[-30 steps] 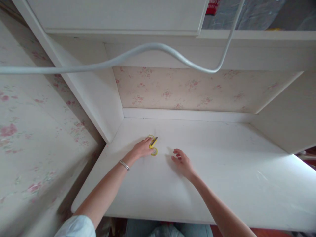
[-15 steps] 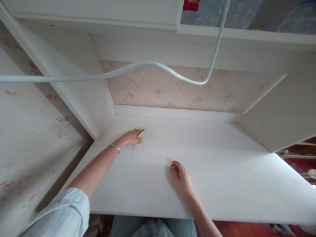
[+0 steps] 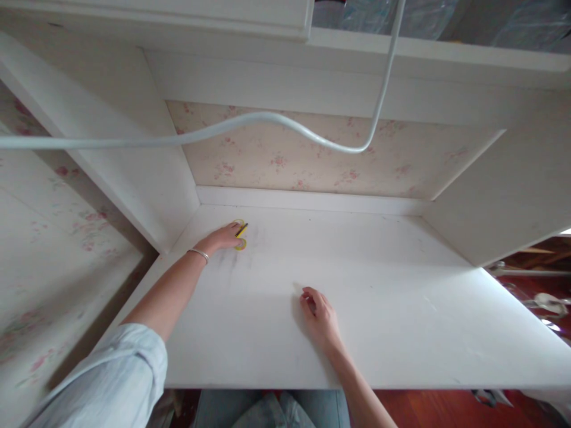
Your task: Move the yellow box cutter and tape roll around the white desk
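Note:
My left hand [image 3: 226,235] is stretched to the far left part of the white desk. Its fingers close over a slim yellow-and-black stick-like item [image 3: 241,230] and two yellow-rimmed rings, which look like small tape rolls. One ring [image 3: 239,222] shows beyond the fingers and the other ring [image 3: 241,244] on the near side. The fingers partly cover all of them. My right hand [image 3: 321,315] rests on the desk nearer the front edge, loosely curled, with a gap between thumb and fingers and nothing visible in it.
The white desktop [image 3: 379,333] runs back to flowered wallpaper [image 3: 276,160]. Side panels stand left and right. A white cable [image 3: 267,116] hangs across the view, below an upper cabinet [image 3: 156,18] and a shelf holding clear plastic items. Faint dark smudges mark the desktop near my left hand.
My left hand has slid slightly away and left, and the rings and slim item have moved with it. My right hand stays put on the desk. The whole view has shifted a little.

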Motion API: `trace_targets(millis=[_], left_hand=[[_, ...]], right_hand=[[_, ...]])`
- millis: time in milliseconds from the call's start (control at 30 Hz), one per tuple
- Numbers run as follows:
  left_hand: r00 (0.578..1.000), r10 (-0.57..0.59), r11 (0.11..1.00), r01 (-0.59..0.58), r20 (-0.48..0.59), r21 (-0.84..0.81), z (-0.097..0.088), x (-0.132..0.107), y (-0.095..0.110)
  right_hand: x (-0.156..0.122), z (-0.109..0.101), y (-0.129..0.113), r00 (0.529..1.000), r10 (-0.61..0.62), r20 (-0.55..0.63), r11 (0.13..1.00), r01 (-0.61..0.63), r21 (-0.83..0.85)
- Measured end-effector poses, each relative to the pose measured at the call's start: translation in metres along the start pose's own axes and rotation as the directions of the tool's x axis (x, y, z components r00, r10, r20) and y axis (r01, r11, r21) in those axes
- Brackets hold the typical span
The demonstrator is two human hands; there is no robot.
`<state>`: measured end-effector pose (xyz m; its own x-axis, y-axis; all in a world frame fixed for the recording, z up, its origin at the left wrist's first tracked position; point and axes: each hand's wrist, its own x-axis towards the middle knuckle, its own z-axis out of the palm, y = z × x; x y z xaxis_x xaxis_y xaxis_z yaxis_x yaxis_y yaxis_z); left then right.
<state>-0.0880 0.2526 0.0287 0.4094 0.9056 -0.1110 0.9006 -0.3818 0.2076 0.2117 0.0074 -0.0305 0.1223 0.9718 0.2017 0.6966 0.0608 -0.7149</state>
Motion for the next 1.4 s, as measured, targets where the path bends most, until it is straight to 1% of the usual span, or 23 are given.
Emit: trace_targets(millis=[100, 167, 200, 233, 300, 367, 433, 500, 567, 633, 700, 867, 967, 1067, 1167, 1267, 1400], left_hand=[[0.989, -0.102, 0.995, 0.101, -0.111, -0.008, -0.002, -0.020, 0.014], [0.963, -0.140, 0.990, 0.134, -0.229, -0.041, 0.001, -0.041, 0.033], [0.956, -0.139, 0.990, 0.127, -0.257, -0.064, 0.005, -0.053, 0.045], [0.954, -0.129, 0.990, 0.110, -0.272, -0.086, 0.009, -0.067, 0.058], [0.965, -0.052, 0.992, 0.020, -0.259, -0.124, 0.023, -0.096, 0.086], [0.967, 0.039, 0.984, -0.080, -0.250, -0.158, 0.040, -0.125, 0.113], [0.959, 0.087, 0.976, -0.136, -0.269, -0.171, 0.058, -0.149, 0.136], [0.947, 0.094, 0.979, -0.144, -0.308, -0.146, 0.072, -0.167, 0.154], [0.931, 0.092, 0.984, -0.139, -0.353, -0.111, 0.082, -0.177, 0.165], [0.918, 0.087, 0.987, -0.132, -0.387, -0.089, 0.086, -0.182, 0.171], [0.911, 0.085, 0.988, -0.129, -0.404, -0.082, 0.087, -0.184, 0.173], [0.910, 0.096, 0.988, -0.136, -0.404, -0.072, 0.085, -0.184, 0.172], [0.904, 0.098, 0.988, -0.137, -0.416, -0.067, 0.087, -0.184, 0.173], [0.899, 0.106, 0.989, -0.138, -0.425, -0.046, 0.091, -0.184, 0.173], [0.899, 0.122, 0.989, -0.147, -0.419, -0.027, 0.092, -0.184, 0.172], [0.909, 0.120, 0.990, -0.138, -0.399, -0.017, 0.091, -0.184, 0.171], [0.915, 0.112, 0.992, -0.124, -0.388, -0.004, 0.090, -0.183, 0.171]], right_hand=[[0.000, -0.002, -0.001, 1.000, 0.014, 0.013, 1.000, -0.014, -0.002], [-0.001, -0.004, -0.002, 0.999, 0.020, 0.034, 1.000, -0.020, -0.004], [-0.001, -0.005, -0.004, 0.999, 0.019, 0.042, 1.000, -0.018, -0.011], [-0.002, -0.006, -0.006, 0.999, 0.011, 0.050, 1.000, -0.010, -0.024], [-0.002, -0.008, -0.011, 0.997, -0.040, 0.070, 0.996, 0.045, -0.073], [-0.003, -0.009, -0.017, 0.987, -0.129, 0.097, 0.978, 0.143, -0.152], [-0.004, -0.009, -0.023, 0.967, -0.218, 0.134, 0.940, 0.245, -0.238], [-0.005, -0.009, -0.028, 0.948, -0.266, 0.177, 0.902, 0.309, -0.302], [-0.005, -0.008, -0.030, 0.937, -0.280, 0.211, 0.881, 0.338, -0.330], [-0.006, -0.008, -0.031, 0.934, -0.280, 0.222, 0.877, 0.343, -0.336], [-0.006, -0.008, -0.029, 0.936, -0.281, 0.214, 0.880, 0.340, -0.330], [-0.006, -0.010, -0.029, 0.937, -0.285, 0.201, 0.884, 0.338, -0.324], [-0.010, -0.007, -0.037, 0.948, -0.246, 0.204, 0.891, 0.304, -0.336], [-0.021, 0.003, -0.053, 0.955, -0.182, 0.233, 0.894, 0.260, -0.366], [-0.033, 0.014, -0.066, 0.957, -0.145, 0.250, 0.887, 0.238, -0.395], [-0.039, 0.017, -0.070, 0.950, -0.152, 0.273, 0.878, 0.257, -0.403], [-0.038, 0.013, -0.069, 0.933, -0.175, 0.315, 0.868, 0.297, -0.397]])
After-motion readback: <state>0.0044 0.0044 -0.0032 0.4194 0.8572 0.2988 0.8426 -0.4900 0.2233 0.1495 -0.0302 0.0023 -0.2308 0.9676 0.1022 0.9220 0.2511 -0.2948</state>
